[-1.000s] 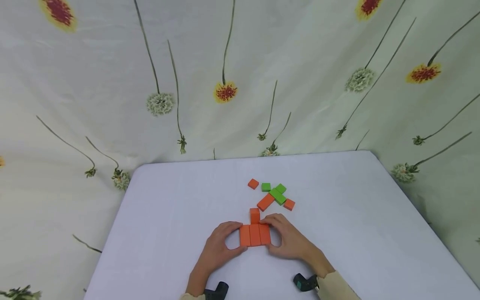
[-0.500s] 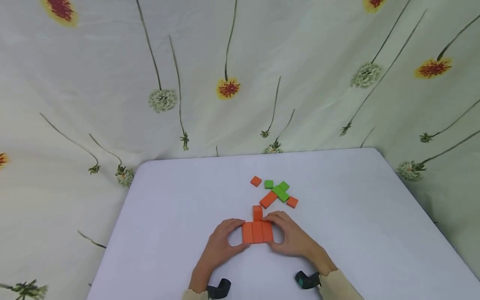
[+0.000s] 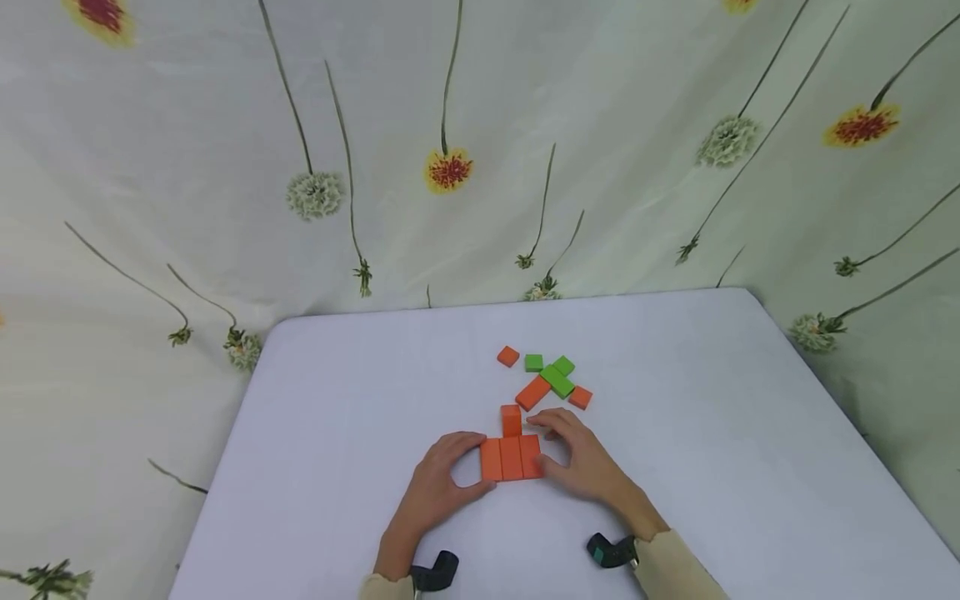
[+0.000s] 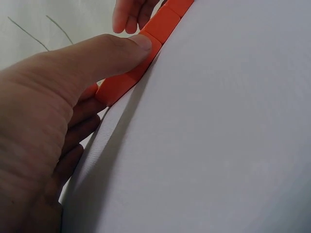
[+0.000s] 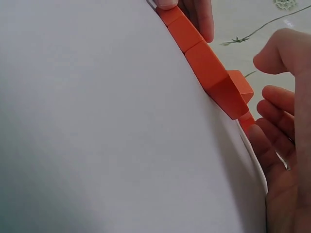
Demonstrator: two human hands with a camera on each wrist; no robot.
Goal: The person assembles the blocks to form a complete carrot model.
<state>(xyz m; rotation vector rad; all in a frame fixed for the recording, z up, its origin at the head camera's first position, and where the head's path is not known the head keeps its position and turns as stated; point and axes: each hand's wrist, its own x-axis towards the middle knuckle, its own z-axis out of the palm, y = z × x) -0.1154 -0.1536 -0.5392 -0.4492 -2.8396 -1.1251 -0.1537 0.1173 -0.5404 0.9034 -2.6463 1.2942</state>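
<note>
Three orange wooden blocks (image 3: 511,458) stand side by side in a row on the table, with another orange block (image 3: 511,421) touching the row's back at the middle. My left hand (image 3: 441,482) grips the row's left end, thumb at the front and fingers behind; in the left wrist view its thumb presses on the end block (image 4: 119,86). Beside the right end is my right hand (image 3: 588,465), thumb and fingers spread apart. In the right wrist view a gap shows between its thumb and the right end block (image 5: 226,99).
Behind the row lie loose pieces: a long orange block (image 3: 533,392), a long green block (image 3: 557,381), two small green cubes, one of them (image 3: 534,362) apart, and two small orange cubes, one (image 3: 507,356) at left. A flowered cloth (image 3: 375,167) hangs behind the white table (image 3: 337,392).
My right hand has loosened from the row's right end and its fingers have moved a little away. The left hand keeps its grip. The view shifts slightly.
</note>
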